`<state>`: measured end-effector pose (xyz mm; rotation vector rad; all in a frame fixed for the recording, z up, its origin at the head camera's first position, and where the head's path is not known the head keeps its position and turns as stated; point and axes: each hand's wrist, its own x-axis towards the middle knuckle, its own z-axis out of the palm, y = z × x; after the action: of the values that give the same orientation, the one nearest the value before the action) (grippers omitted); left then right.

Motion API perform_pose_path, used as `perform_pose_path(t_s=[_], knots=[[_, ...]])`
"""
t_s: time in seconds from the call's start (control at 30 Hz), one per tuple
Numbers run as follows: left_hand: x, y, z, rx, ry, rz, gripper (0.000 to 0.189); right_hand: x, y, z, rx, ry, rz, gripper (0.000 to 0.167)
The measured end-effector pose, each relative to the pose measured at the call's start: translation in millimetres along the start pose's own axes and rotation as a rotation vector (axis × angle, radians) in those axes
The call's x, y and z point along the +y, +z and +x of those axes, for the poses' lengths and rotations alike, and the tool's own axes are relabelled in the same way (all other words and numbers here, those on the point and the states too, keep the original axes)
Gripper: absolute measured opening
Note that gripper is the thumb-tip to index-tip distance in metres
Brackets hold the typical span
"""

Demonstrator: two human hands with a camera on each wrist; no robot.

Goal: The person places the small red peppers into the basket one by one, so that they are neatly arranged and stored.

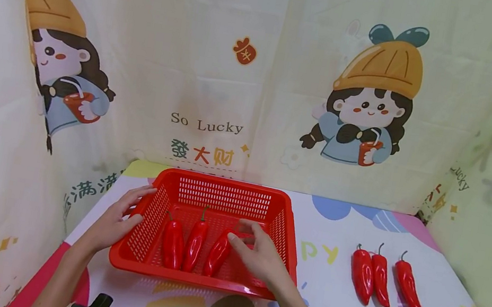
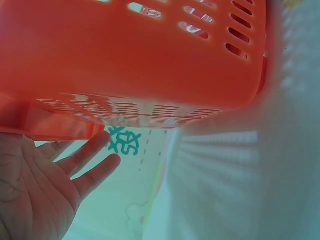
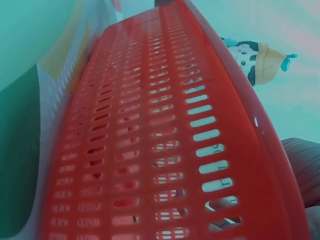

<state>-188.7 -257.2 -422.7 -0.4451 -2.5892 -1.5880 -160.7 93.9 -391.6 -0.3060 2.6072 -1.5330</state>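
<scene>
A red plastic basket (image 1: pixel 201 282) with slotted sides holds several glossy red chili peppers, among them one chili pepper (image 1: pixel 173 245) at the left and another (image 1: pixel 195 246) beside it. My left hand (image 1: pixel 117 219) rests at the basket's left rim, fingers extended; in the left wrist view its straight fingers (image 2: pixel 92 175) spread beside the slotted wall. Inside the basket on the right, my right hand (image 1: pixel 259 252) has thumb and forefinger around the upper end of a tilted chili pepper (image 1: pixel 216 257). The palm hides part of the basket floor. In the right wrist view, the basket wall (image 3: pixel 150 130) covers most of that hand.
On the patterned tabletop (image 1: pixel 324 300) to the right of the basket lie a chili pepper (image 1: pixel 362 275), a second (image 1: pixel 381 280) against it, and a third (image 1: pixel 409 288) slightly apart. Printed cloth (image 1: pixel 274 99) hangs behind the table and along both sides.
</scene>
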Motion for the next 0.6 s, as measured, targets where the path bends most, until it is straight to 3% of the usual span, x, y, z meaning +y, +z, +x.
perform_pose_path(t_s=[0.6], knots=[[-2.5,0.8,-0.1,0.001,0.004,-0.013,0.071,-0.1,-26.1,-13.1,0.162,-0.015,-0.022,0.061]])
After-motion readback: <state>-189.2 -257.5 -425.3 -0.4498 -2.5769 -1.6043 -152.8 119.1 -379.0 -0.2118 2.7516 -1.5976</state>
